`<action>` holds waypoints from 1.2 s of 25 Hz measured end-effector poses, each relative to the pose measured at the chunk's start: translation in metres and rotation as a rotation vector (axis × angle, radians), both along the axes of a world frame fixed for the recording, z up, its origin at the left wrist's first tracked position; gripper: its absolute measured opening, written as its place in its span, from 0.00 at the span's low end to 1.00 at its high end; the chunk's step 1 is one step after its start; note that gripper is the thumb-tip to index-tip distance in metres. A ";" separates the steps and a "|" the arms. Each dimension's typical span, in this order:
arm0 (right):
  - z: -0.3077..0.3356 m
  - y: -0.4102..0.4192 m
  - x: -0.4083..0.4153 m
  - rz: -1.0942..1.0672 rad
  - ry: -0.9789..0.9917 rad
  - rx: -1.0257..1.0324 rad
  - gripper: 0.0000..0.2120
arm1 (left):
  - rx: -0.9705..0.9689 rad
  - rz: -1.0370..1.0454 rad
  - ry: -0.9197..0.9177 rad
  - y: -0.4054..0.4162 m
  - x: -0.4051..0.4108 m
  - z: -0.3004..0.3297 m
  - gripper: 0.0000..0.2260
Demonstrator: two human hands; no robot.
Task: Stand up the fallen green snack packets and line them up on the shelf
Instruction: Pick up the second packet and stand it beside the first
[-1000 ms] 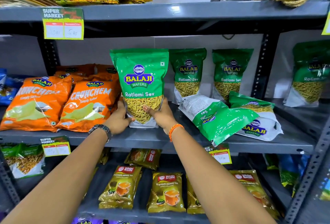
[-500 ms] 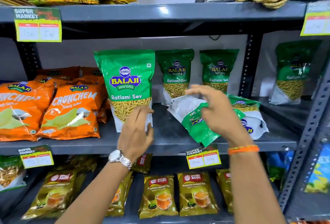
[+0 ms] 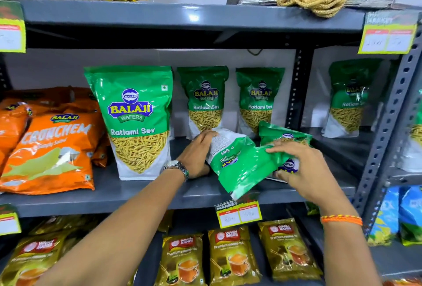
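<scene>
Left hand (image 3: 198, 154) and right hand (image 3: 301, 167), off the now-upright front packet (image 3: 134, 123) since a moment ago, grasp the fallen packet (image 3: 239, 162) lying on the shelf (image 3: 137, 196); another fallen one (image 3: 285, 136) remains behind.

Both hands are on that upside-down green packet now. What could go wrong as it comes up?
1. The fallen packet overhangs the shelf edge; if the left hand or right hand slips, it may drop.
2. A second fallen packet lies partly beneath it and could get dragged forward.
3. The front standing packet stands just left of the left hand; a swing could knock it over.
</scene>
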State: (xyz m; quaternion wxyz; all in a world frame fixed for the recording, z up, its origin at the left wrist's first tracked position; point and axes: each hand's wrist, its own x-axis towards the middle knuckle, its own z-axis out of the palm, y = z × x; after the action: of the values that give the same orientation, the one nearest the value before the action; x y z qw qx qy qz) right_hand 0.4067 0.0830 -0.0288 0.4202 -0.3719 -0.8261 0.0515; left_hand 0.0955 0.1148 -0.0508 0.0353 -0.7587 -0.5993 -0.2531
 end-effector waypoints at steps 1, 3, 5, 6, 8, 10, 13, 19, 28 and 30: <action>-0.004 0.003 -0.001 -0.003 0.048 0.035 0.25 | 0.014 0.003 -0.012 0.003 0.001 -0.003 0.46; -0.010 0.008 -0.002 0.003 0.136 0.111 0.15 | 0.058 -0.001 -0.028 0.007 0.002 -0.008 0.45; -0.012 0.008 -0.005 -0.009 0.183 0.220 0.07 | 0.083 -0.020 -0.062 0.008 0.001 -0.011 0.44; -0.011 0.008 -0.007 -0.029 0.185 0.281 0.06 | 0.087 -0.032 -0.087 0.009 -0.001 -0.012 0.44; -0.007 0.006 -0.014 -0.074 0.207 0.380 0.10 | 0.108 -0.060 -0.139 0.009 -0.004 -0.011 0.44; 0.002 0.005 -0.025 -0.112 0.256 0.453 0.14 | 0.115 -0.068 -0.194 0.008 -0.007 -0.009 0.46; 0.025 0.007 -0.047 -0.111 0.304 0.538 0.11 | 0.084 -0.055 -0.355 0.012 -0.010 -0.011 0.50; 0.083 0.029 -0.081 -0.120 0.234 0.589 0.13 | 0.068 -0.043 -0.624 0.033 -0.023 -0.013 0.39; 0.144 0.078 -0.126 -0.298 0.116 0.450 0.13 | 0.026 0.060 -0.704 0.035 -0.011 -0.002 0.27; 0.146 0.093 -0.132 -0.253 0.166 0.365 0.12 | 0.045 0.088 -0.725 0.032 -0.003 0.004 0.21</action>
State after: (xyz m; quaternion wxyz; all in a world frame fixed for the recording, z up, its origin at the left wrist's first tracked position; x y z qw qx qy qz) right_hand 0.2746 0.1763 0.1170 0.5501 -0.3850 -0.7310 -0.1214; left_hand 0.0924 0.1466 -0.0473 -0.1519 -0.5921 -0.5992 -0.5171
